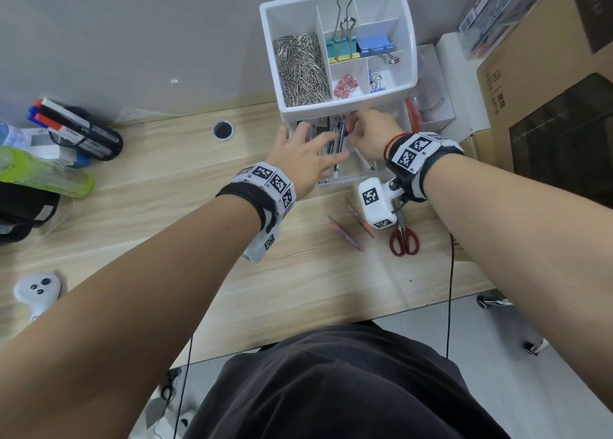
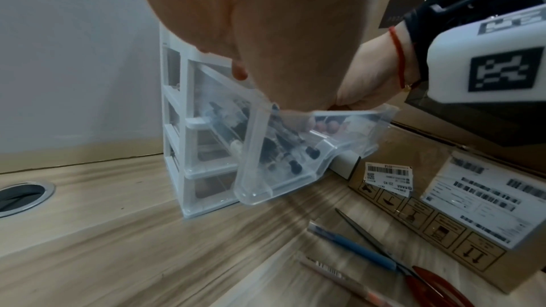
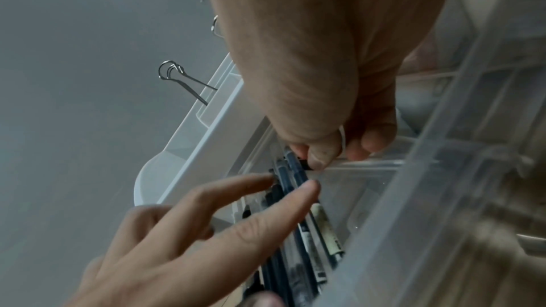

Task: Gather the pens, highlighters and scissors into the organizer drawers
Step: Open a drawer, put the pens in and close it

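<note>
Both hands work inside the pulled-out drawer (image 2: 298, 155): the right hand (image 1: 371, 133) has its grip pinched on a pen (image 3: 295, 172) end, apparently tucking it in, the left hand (image 1: 305, 160) lies flat with straight fingers steadying the pens, while scissors (image 1: 403, 236) wait on the table (image 1: 166, 239).

The left hand (image 1: 300, 155) covers much of the pens (image 3: 298, 214) lying in the clear drawer (image 2: 283, 172), so their number cannot be told. The right hand (image 1: 371, 135) hides the pens' far ends, and what its fingertips (image 3: 320, 155) pinch is too blurred to name. The scissors (image 1: 403, 236), on the surface below the right hand's wrist, have their blades hidden behind the wrist camera. In the left wrist view their red handles are cut off by the bottom edge.
</note>
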Tool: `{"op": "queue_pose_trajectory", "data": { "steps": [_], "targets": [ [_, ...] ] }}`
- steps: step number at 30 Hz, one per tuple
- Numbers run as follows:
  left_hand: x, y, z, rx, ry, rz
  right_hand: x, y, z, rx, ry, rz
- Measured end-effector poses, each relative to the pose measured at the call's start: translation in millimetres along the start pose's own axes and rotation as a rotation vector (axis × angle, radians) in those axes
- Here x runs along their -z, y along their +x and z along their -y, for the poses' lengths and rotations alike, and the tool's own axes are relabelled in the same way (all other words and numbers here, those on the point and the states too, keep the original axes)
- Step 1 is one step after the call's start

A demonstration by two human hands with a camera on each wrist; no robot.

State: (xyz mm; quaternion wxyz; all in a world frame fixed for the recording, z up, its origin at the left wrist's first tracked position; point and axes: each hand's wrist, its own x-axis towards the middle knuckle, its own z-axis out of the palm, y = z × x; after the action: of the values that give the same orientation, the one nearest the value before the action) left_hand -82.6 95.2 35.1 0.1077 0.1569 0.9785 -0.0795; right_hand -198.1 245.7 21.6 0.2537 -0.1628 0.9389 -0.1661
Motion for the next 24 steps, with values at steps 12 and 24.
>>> {"op": "queue_pose_trajectory", "data": {
  "steps": [12, 24],
  "targets": [
    [-13, 4, 6, 0.014, -0.13, 0.117, 8, -3, -1, -0.173, -0.196, -0.047],
    [-5, 7, 12, 0.126, -0.327, 0.103, 4, -4, 7, -0.103, -0.057, -0.003]
  ]
}}
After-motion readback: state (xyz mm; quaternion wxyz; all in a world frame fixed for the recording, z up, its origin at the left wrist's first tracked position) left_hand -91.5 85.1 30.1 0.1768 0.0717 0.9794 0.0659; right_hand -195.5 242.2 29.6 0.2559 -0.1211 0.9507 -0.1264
